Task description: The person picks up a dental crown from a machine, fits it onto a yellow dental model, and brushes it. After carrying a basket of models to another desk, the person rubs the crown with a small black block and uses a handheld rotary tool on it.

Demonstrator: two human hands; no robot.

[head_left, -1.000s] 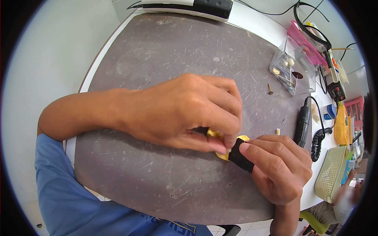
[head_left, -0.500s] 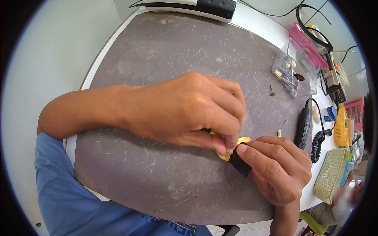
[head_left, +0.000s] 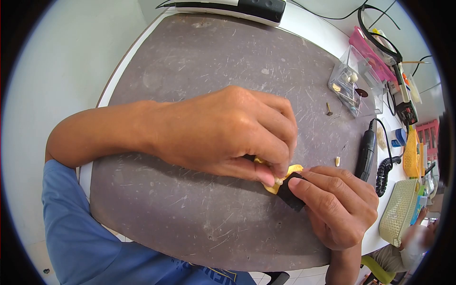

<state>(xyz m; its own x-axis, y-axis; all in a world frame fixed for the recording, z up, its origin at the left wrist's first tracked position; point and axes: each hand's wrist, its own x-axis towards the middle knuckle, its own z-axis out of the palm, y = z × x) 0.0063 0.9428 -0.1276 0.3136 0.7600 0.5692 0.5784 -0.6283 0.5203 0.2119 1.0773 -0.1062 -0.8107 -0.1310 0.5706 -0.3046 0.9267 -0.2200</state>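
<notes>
My left hand (head_left: 232,133) reaches in from the left, thumb and index finger pinched on a small whitish tooth-like piece (head_left: 278,182). Under and beside those fingertips lies a yellow dental cast (head_left: 272,189), partly hidden by both hands. From the right, my right hand (head_left: 339,204) grips a small black strip (head_left: 290,195) between its thumb and fingers. The strip's upper edge is right by the whitish piece and overlaps the yellow cast in this view.
At the right lie a black handpiece (head_left: 365,151) with a coiled cord (head_left: 383,176), a small whitish piece (head_left: 337,161) and a loose bur (head_left: 329,109). Behind them stands a clear plastic box (head_left: 349,59) of small tools. A pale basket (head_left: 396,211) stands at the right edge.
My right hand and the black strip have shifted slightly right and down, and more of the whitish piece shows. My left hand has barely moved.
</notes>
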